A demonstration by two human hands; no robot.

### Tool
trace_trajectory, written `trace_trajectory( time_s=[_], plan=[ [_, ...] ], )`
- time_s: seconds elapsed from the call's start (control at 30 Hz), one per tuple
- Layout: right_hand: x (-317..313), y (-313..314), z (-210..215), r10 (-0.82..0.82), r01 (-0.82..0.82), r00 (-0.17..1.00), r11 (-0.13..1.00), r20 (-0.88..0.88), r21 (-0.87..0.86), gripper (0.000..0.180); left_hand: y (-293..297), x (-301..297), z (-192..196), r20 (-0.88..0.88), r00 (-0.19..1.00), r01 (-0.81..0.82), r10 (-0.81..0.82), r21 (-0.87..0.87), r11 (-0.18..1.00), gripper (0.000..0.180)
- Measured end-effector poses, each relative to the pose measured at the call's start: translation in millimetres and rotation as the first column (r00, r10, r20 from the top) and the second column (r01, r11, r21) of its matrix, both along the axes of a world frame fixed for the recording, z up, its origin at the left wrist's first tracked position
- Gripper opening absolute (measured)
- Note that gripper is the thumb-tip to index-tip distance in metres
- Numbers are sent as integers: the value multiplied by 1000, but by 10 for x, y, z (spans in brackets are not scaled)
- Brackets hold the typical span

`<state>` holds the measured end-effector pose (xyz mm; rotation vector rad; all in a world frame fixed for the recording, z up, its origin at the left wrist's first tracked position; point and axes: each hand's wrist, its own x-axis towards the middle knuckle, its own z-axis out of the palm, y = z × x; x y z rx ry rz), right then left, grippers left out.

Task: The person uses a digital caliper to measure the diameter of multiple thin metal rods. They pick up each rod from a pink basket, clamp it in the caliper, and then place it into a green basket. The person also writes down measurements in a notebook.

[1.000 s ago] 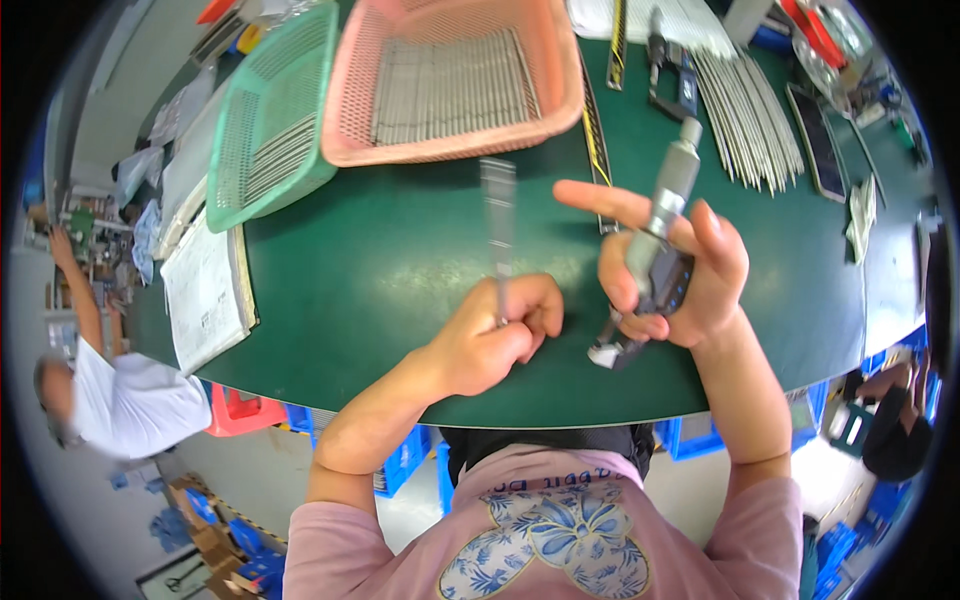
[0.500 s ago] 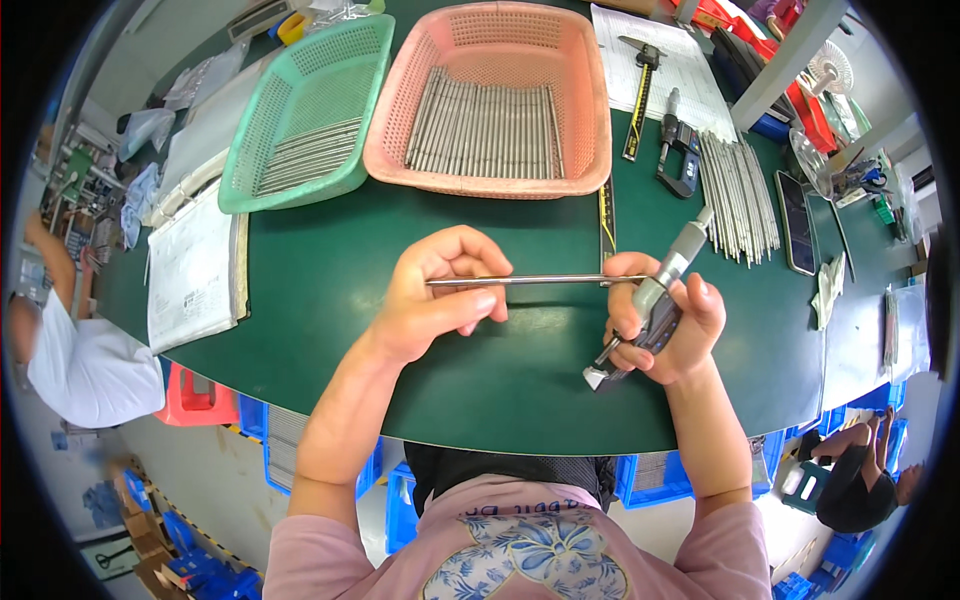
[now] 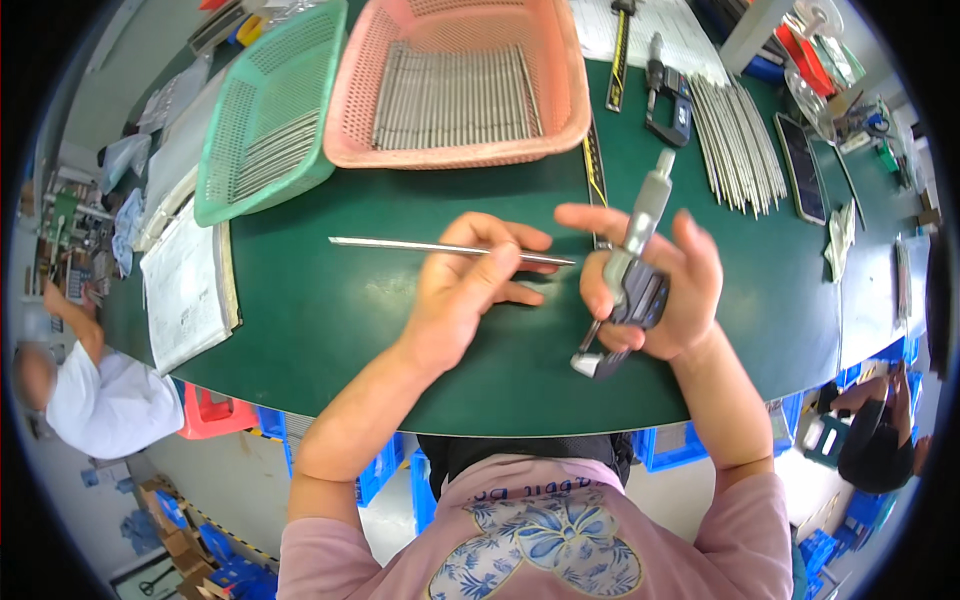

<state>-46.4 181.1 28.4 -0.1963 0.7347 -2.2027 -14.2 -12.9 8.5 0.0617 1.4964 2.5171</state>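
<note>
Between the thumb and fingers of my left hand (image 3: 465, 285) is a slim metal rod (image 3: 385, 243), held nearly level over the green table. One end of the rod reaches left past the hand, and its other tip comes close to my right hand (image 3: 670, 275) without touching it. A digital micrometer (image 3: 637, 290) with a silver thimble and a dark body rests in my right hand, gripped by the curled lower fingers. The index finger and thumb of that hand are spread off the tool. Its thimble points up and away; the frame end hangs below the fingers.
A pink basket (image 3: 335, 145) and a green basket (image 3: 205, 190) at the back hold rows of rods. More rods (image 3: 735, 140) lie right of a second micrometer (image 3: 670, 105), beside a phone (image 3: 800, 168). Papers (image 3: 185, 285) lie left. Two people sit at the sides.
The rod has shifted left in my left hand, its right end now away from my right hand. My right index finger and thumb have spread apart. The whole view has shifted slightly.
</note>
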Motion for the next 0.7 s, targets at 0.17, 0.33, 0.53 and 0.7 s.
trace_trajectory(
  time_s=[0.17,0.33,0.53,0.7],
  plan=[
    [-94,65,-24,-148,137,984,985,101,109,69,-31,20,16,81,993,80,-83,37,996,16],
    [-106,62,-63,-147,136,985,984,91,115,63,32,53,3,106,979,177,-176,-1,984,18],
    [-85,48,-58,-132,118,981,988,140,104,63,19,76,5,113,970,217,-216,0,976,19],
    [-88,43,-65,-137,122,982,986,130,116,65,40,75,11,112,970,218,-214,-25,976,20]
  ],
)
